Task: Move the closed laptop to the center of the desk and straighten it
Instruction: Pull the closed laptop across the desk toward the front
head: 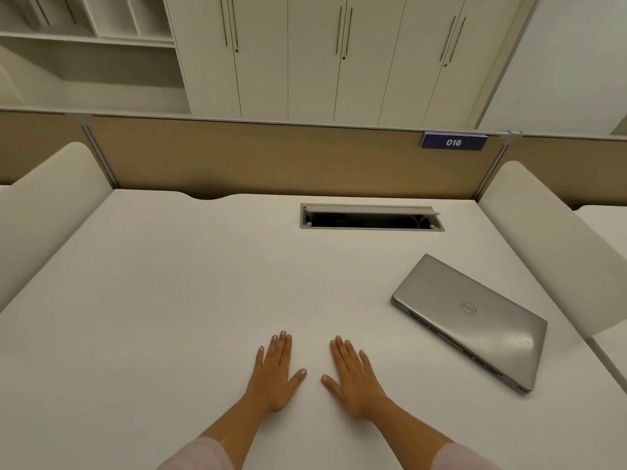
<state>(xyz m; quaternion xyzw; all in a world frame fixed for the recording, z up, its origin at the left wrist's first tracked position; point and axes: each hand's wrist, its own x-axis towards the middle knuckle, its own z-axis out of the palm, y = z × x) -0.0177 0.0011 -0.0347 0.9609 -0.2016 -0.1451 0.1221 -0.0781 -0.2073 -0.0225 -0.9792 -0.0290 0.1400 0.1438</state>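
A closed silver laptop (471,318) lies on the white desk (169,283) at the right side, turned at a slant to the desk's edges, with a round logo on its lid. My left hand (276,374) rests flat on the desk near the front middle, palm down, fingers together and holding nothing. My right hand (354,378) lies flat beside it in the same way, a short distance left of the laptop and not touching it.
An open cable hatch (371,217) is cut into the desk at the back middle. A tan partition (271,157) with a "016" sign (453,141) closes the far edge. White side panels (556,245) stand at the left and right of the desk. Cabinets are behind.
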